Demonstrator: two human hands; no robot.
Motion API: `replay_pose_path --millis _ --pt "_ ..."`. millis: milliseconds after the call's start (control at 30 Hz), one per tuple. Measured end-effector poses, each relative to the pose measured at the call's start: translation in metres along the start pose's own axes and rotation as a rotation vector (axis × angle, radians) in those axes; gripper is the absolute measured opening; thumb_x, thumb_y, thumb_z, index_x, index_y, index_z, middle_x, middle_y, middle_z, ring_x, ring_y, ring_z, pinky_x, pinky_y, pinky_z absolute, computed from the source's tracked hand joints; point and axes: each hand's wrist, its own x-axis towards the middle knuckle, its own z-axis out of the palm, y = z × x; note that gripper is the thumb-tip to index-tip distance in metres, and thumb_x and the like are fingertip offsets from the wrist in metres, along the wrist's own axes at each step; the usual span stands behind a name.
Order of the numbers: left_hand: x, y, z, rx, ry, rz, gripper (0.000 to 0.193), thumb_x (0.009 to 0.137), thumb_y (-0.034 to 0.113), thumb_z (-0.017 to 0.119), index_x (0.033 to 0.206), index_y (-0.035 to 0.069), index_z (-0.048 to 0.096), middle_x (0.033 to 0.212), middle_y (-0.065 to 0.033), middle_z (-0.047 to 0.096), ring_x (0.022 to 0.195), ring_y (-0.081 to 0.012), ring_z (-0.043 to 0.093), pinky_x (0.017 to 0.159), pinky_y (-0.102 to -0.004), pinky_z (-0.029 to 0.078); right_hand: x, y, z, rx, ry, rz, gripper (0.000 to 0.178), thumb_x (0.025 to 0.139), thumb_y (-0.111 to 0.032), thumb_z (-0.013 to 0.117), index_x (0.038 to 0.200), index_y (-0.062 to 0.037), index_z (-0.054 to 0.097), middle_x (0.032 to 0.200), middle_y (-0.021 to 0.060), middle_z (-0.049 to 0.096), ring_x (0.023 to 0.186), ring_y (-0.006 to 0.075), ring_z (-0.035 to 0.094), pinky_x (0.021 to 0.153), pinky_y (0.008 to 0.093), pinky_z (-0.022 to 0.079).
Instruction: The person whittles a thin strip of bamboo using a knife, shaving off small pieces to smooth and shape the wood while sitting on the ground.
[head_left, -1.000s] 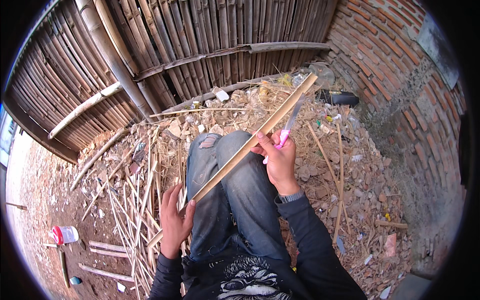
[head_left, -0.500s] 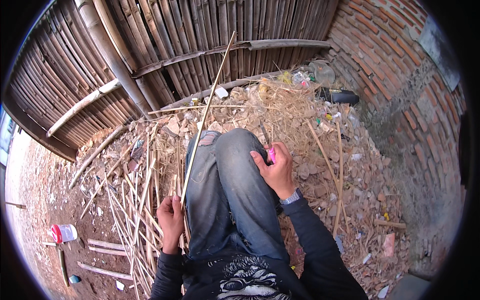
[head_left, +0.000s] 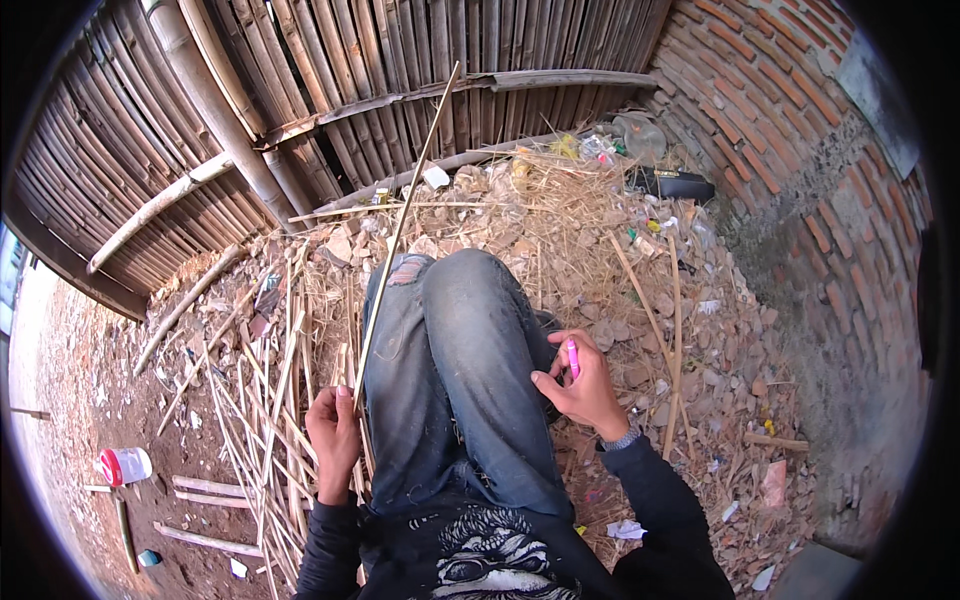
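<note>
My left hand (head_left: 333, 440) is closed in a pinch on the lower end of a long thin bamboo strip (head_left: 408, 213). The strip slants up and away beside my left knee, its tip in front of the bamboo wall. To the right of my right thigh, my right hand (head_left: 588, 388) is closed around a knife with a pink handle (head_left: 573, 358). Its blade is hard to make out here against my dark jeans (head_left: 480, 340). Left of my legs lies a loose pile of split bamboo strips (head_left: 262, 430), close to my left hand.
A bamboo wall (head_left: 400, 60) closes off the far side, and a brick wall (head_left: 790, 110) rises at the right. Rubble and straw (head_left: 560, 200) cover the ground. A clear tub with a red lid (head_left: 125, 466) sits at the left; a dark object (head_left: 670, 184) lies far right.
My right hand, with the knife, has moved right and back toward me, away from the knee. My left hand has barely shifted and still grips the bamboo strip.
</note>
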Motion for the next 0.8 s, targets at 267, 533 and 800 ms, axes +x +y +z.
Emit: replay_pose_path --millis 267,533,800 --pt "-0.001 0.027 0.014 -0.006 -0.091 -0.007 0.031 0.107 0.026 0.059 0.090 0.001 0.064 0.071 0.0045 0.057 0.060 -0.0017 0.046 0.054 -0.0215 0.034 0.074 -0.027 0.035 -0.054 0.346 -0.189 0.064 0.072 -0.043 0.094 0.099 0.0043 0.060 0.092 0.0090 0.052 0.072 0.0197 0.052 0.067 0.0353 0.047" --pt "-0.014 0.023 0.002 -0.046 -0.197 -0.038 0.028 0.101 0.016 0.068 0.119 -0.005 0.068 0.086 0.0000 0.066 0.074 -0.0058 0.057 0.067 -0.0217 0.046 0.100 -0.024 0.044 0.004 0.366 -0.318 0.072 0.071 -0.047 0.095 0.105 0.0048 0.059 0.094 0.0081 0.050 0.076 0.0198 0.052 0.069 0.0380 0.047" --pt "-0.014 0.047 0.011 -0.114 -0.333 -0.037 0.031 0.102 0.012 0.065 0.128 -0.005 0.062 0.090 0.0005 0.065 0.075 -0.0059 0.057 0.067 -0.0211 0.046 0.096 -0.003 0.002 0.646 0.156 0.240 0.033 0.100 -0.036 0.071 0.098 -0.0043 0.062 0.091 0.0031 0.063 0.062 0.0064 0.049 0.048 0.0252 0.035"
